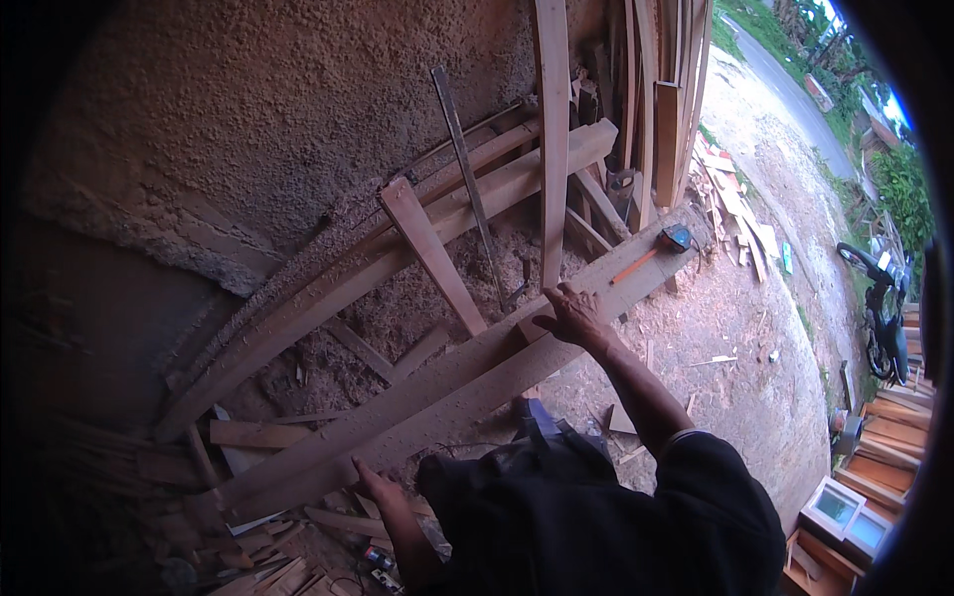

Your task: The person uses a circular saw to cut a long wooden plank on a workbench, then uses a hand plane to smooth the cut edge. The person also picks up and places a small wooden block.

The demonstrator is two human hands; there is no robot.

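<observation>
A long wooden plank (427, 417) lies slantwise on a heavy timber bench (651, 273), from lower left toward the upper right. My left hand (378, 486) is at the plank's near edge, its thumb side showing; the other fingers are partly hidden, and it seems to grip that edge. Near the far end, my right hand (578, 318) rests on the wood with fingers spread and thumb apart. A small dark wood block (534, 328) sits beside its thumb. On the bench farther right lie an orange pencil (633, 266) and a blue-and-black tape measure (676, 238).
Behind the bench, a second long beam (437, 223) runs along the rough wall (298, 99), with a leaning board (432, 253) and a thin metal bar (467, 169). An upright plank (554, 139) stands ahead. Offcuts (278, 571) and shavings cover the ground; a motorcycle (882, 308) stands outside.
</observation>
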